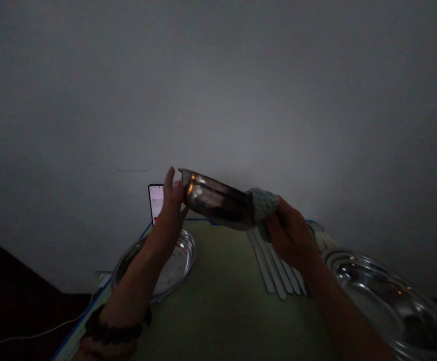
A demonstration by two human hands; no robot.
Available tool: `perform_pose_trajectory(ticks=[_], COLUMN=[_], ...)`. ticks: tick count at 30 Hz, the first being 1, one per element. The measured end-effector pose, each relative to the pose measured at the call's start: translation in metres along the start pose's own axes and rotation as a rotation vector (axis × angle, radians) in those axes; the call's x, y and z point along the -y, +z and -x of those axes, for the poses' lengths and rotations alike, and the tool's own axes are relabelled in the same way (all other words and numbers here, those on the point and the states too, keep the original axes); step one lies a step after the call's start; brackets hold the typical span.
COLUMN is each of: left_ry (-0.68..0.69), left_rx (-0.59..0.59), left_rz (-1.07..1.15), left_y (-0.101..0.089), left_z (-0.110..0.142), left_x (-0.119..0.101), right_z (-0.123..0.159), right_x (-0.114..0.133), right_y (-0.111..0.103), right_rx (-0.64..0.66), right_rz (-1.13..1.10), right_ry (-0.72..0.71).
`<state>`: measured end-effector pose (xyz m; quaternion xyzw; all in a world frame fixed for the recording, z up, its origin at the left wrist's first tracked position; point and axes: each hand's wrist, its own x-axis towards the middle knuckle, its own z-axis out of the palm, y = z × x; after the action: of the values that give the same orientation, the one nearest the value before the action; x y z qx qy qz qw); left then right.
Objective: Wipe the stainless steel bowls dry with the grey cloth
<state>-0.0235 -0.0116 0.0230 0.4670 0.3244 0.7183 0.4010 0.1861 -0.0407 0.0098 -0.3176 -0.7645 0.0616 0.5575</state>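
A shiny metal bowl point(214, 198) is held up tilted above the table, its side facing me and its right end lower. My left hand point(172, 203) grips its left end, thumb and fingers around the rim. At the right end, my right hand point(291, 235) is closed on a grey-green cloth point(264, 204), which wraps over the bowl's edge. The fingers behind the bowl and cloth are hidden. Below my right hand lie several long metal utensils point(269, 271) side by side, their far ends partly covered.
Under my left forearm stands a metal basin point(190, 253). A lit phone point(156, 200) leans upright behind it. More metal basins, apparently stacked point(384, 281), stand at the right, beside a pale bundle point(321, 238). The greenish table point(222, 311) meets a grey wall point(218, 100).
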Motion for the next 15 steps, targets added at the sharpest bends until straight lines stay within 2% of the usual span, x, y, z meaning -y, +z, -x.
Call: perform_pose_trajectory(ticks=[3, 4, 6, 9, 11, 13, 15], left_ry=[0.23, 0.309, 0.372, 0.396, 0.387, 0.342, 0.274], left_rx=[0.036, 0.092, 0.224, 0.413, 0.471, 0.435, 0.349], left_rz=[-0.202, -0.334, -0.517, -0.673, -0.739, -0.749, -0.704], left_y=[-0.003, -0.004, -0.004, 0.002, 0.008, 0.013, 0.015], left_z=[0.006, 0.009, 0.017, 0.027, 0.032, 0.033, 0.031], left_x=[-0.015, -0.023, -0.036, -0.045, -0.044, -0.038, -0.032], right_z=[0.001, 0.0, -0.001, -0.004, -0.006, -0.007, -0.007], right_x=[-0.005, -0.005, -0.002, 0.011, 0.02, 0.024, 0.022], right_y=[-0.007, -0.009, -0.012, -0.016, -0.015, -0.013, -0.011], right_rx=[0.059, 0.084, 0.147, 0.261, 0.306, 0.314, 0.314], right_rz=[-0.111, -0.134, -0.138, -0.065, -0.002, 0.024, -0.004], right_ry=[0.119, 0.133, 0.131, 0.058, 0.017, 0.013, 0.044])
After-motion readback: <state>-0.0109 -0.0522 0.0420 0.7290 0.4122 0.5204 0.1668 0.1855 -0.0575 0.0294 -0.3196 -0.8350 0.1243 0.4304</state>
